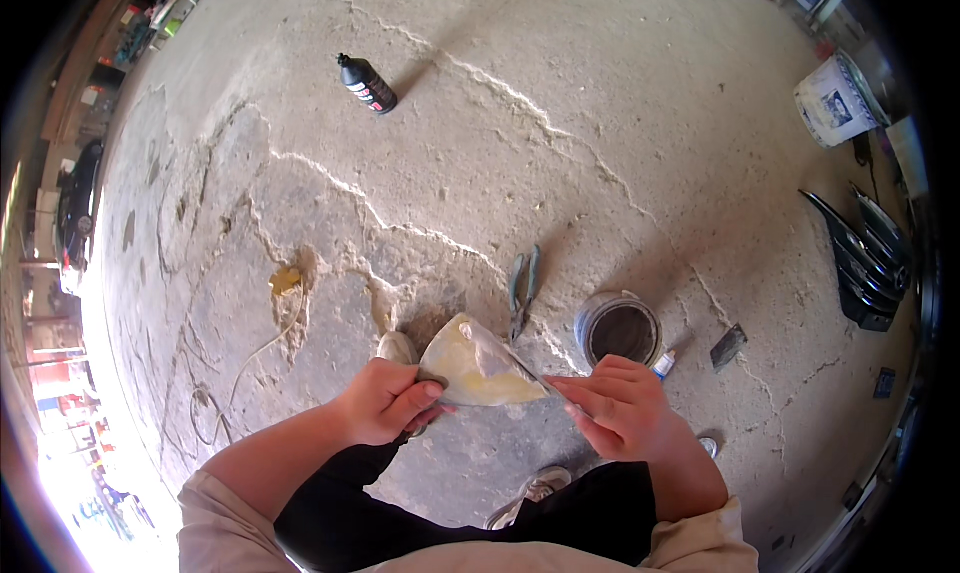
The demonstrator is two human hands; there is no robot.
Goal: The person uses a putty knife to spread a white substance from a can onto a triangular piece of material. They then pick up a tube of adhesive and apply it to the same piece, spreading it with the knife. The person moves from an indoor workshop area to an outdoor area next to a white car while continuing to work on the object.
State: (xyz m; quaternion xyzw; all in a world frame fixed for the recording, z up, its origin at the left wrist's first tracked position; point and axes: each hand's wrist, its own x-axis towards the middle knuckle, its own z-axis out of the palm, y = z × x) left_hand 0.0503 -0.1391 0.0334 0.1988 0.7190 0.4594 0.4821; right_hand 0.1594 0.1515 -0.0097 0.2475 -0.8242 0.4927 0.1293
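My left hand (pixel 385 403) grips the left corner of a flat, roughly triangular board (pixel 470 385) smeared with yellowish and grey paste, thumb on top. In my right hand (pixel 625 408) is a thin, dark-edged flat blade (pixel 532 371) that looks like a putty spreader, pinched between thumb and fingers. Its edge lies against the board's right side, beside a pale grey smear. On the floor just beyond the right hand stands an open round tin (pixel 585 318), dark inside. A small white tube with a blue end (pixel 664 363) lies beside that tin.
Pliers with grey-green handles (pixel 523 283) lie beyond the board. Farther off stands a black bottle (pixel 368 85). At right are a dark square piece (pixel 729 346), a black slatted part (pixel 862 263) and a white bucket (pixel 835 108). The concrete floor (pixel 600 103) is cracked; a yellow lump (pixel 286 280) lies left.
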